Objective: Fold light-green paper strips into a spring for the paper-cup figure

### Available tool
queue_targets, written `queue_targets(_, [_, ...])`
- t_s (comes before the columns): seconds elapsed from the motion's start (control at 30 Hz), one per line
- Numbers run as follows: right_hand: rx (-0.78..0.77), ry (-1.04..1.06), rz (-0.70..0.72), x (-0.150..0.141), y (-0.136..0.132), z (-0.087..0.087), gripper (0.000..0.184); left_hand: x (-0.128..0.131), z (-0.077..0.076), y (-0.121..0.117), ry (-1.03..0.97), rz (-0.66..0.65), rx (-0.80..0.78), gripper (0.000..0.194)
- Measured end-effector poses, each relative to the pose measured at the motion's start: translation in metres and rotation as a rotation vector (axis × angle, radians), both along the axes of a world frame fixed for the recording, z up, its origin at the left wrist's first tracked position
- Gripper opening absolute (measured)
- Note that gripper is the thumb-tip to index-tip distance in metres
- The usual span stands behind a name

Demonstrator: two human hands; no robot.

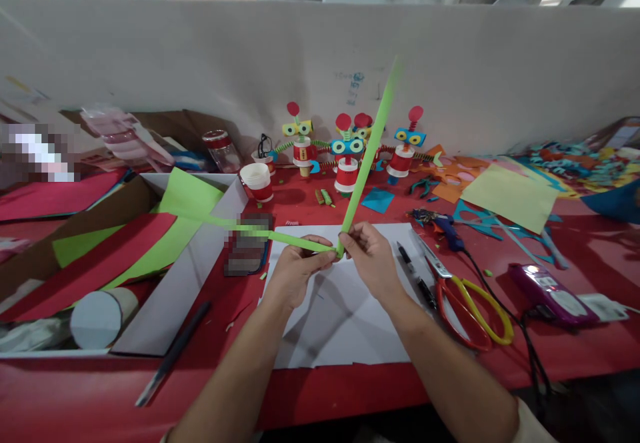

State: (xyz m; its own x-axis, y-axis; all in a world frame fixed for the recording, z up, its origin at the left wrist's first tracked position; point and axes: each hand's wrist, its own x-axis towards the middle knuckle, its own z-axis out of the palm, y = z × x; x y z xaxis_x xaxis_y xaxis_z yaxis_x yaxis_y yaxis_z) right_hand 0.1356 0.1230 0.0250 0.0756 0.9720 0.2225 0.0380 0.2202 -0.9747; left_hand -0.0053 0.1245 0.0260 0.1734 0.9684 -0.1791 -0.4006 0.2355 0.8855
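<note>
Two long green paper strips meet at a small folded end between my hands, above a white sheet of paper. My left hand pinches the left-running green paper strip near that joint. With thumb and fingertips, my right hand grips the upright green paper strip, which leans up and to the right with a blurred top. The exact folds at the joint are partly hidden by my fingertips. Right of my right hand lie black pens and scissors with red and yellow handles.
Paper-cup robot figures stand along the back wall, with stacked paper cups to their left. A box of coloured paper occupies the left side. A glue gun, its cord and a purple device lie on the right.
</note>
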Motion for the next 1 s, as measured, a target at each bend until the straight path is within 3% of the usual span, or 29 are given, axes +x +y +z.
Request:
queue_targets(0.37, [0.005, 0.004, -0.007, -0.0020, -0.0003, -0.0017, 0.018, 0.0009, -0.0018, -0.0011, 0.029, 0.034, 0.008, 0.026])
queue_targets(0.73, [-0.075, 0.083, 0.140, -0.0037, -0.0031, 0.0012, 0.020, 0.0004, -0.0022, 0.0012, -0.002, 0.207, 0.106, 0.021])
queue_targets(1.0, [-0.090, 0.063, 0.079, -0.0079, -0.0017, -0.0043, 0.012, 0.0081, -0.0049, -0.0004, -0.055, 0.260, 0.080, 0.027])
